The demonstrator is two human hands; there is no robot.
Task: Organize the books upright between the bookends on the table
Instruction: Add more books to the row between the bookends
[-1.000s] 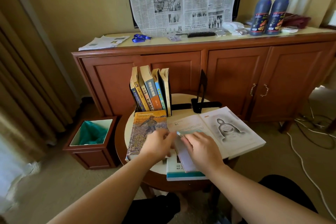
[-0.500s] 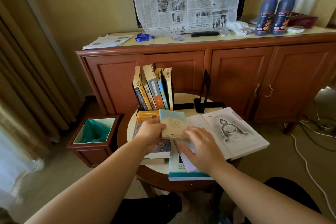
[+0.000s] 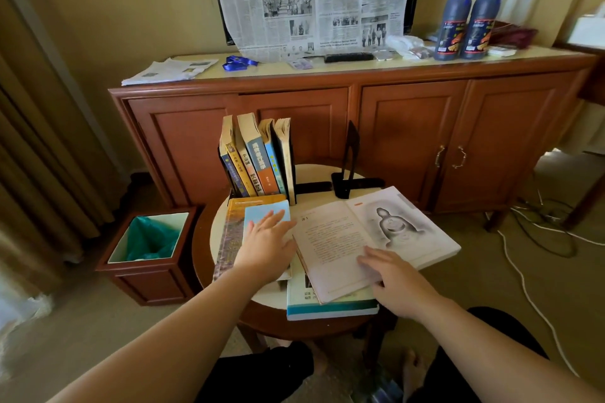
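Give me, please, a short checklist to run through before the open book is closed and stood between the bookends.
1. Free slot between the standing books and the right bookend: ok, a gap shows.
2. Standing books upright: not ok, they lean left.
3. Open book closed: not ok, it lies open.
4. Right hand on the open book: ok, fingers rest flat on its page, no grip.
5. Left hand free: not ok, it presses flat on the small blue book.
6. Teal-edged book underneath secure: cannot tell, it overhangs the table.

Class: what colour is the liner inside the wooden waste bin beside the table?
Teal green liner, seen clearly in the head view.
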